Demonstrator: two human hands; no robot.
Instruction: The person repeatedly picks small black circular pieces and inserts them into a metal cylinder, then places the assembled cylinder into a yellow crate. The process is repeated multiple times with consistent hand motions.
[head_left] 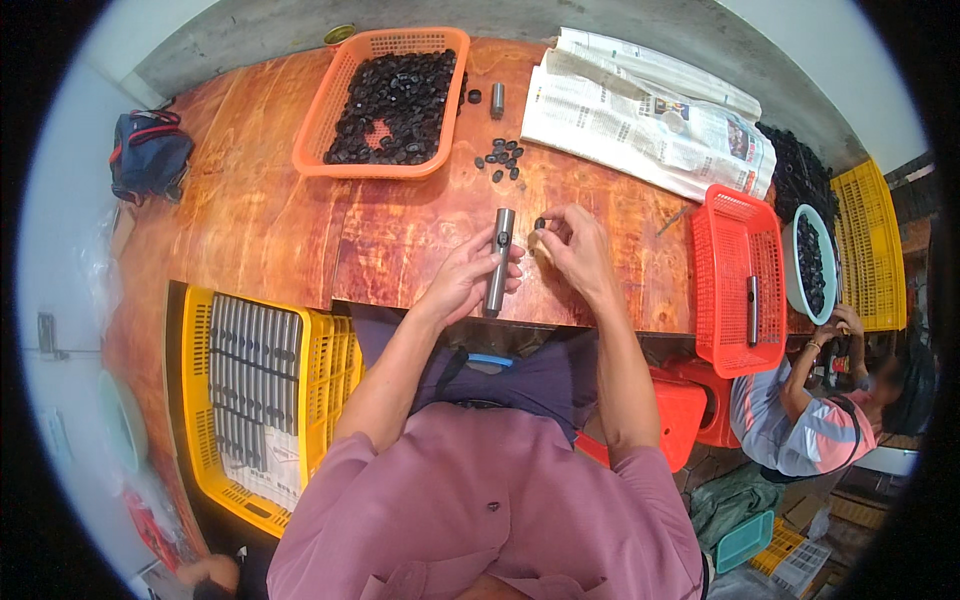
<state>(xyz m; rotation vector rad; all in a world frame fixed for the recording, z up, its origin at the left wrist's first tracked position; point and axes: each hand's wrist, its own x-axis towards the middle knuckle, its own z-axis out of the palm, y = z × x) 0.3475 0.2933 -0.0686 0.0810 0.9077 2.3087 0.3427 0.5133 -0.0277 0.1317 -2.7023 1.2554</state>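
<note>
My left hand (465,277) is wrapped around a grey metal tube (496,284), held upright over the table's near edge. A black oval shows on the tube's side, above my fingers. Just to the right, my right hand (575,250) pinches a small black oval piece (540,224) between thumb and fingertips, apart from the tube. Beyond both hands lies a loose group of similar black oval pieces (500,157) on the wooden table (400,235). A short metal cylinder (497,100) stands farther back, beside a small black round part (474,97).
An orange basket (312,125) full of black pieces stands at the back left; folded newspapers (640,125) lie back right. The red basket (712,270) holds one tube. At lower left, a yellow crate (335,385) contains rows of tubes. Another person (810,420) works at right beside a pale bowl (793,280).
</note>
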